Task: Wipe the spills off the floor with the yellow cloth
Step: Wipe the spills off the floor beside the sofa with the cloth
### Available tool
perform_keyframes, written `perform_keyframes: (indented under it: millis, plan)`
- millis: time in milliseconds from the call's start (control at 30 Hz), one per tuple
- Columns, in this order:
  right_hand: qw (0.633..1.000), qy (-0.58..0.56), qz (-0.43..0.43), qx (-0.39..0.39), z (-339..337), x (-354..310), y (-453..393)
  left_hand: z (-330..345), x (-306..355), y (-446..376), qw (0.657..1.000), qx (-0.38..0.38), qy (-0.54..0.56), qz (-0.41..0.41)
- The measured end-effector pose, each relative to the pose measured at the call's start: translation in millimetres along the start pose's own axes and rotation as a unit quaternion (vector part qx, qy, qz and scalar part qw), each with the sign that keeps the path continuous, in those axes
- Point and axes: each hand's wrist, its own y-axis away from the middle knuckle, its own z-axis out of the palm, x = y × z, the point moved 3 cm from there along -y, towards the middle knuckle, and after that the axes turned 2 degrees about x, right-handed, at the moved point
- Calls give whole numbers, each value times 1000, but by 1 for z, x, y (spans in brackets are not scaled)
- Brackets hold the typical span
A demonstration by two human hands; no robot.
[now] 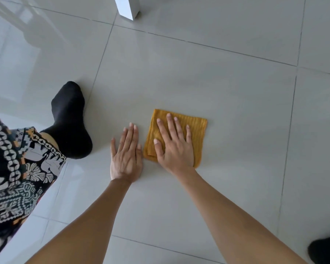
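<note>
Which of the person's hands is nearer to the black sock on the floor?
Left. The left hand lies flat on the tile just right of the black sock; the right hand is farther away, pressing on the yellow cloth.

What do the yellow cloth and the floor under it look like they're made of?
The yellow cloth looks like a soft ribbed textile, perhaps microfibre or cotton: fine parallel ridges, matte surface, folded layers showing at its left edge. The floor looks like glazed ceramic or porcelain tile: large pale grey squares with thin dark grout lines and a glossy sheen that mirrors light at the upper left.
</note>
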Motion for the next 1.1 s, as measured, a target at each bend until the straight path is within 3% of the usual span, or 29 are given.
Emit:
perform_keyframes:
  millis: [167,400,567,900,1100]
  plan:
    - [998,18,-46,-35,-5,33,40,0,-1,0,1000,4,1,0]
    - [991,54,116,-26,-26,131,115,2,-2,-1,1000,-5,-3,-4]
    - [986,49,160,-23,-22,115,143,1,0,-1,1000,-19,1,0]
    - [997,21,-4,-68,2,15,107,-4,-1,-1,999,-33,-3,15]
    - [996,33,-30,-79,3,-3,30,-6,-3,-2,999,-47,-3,24]
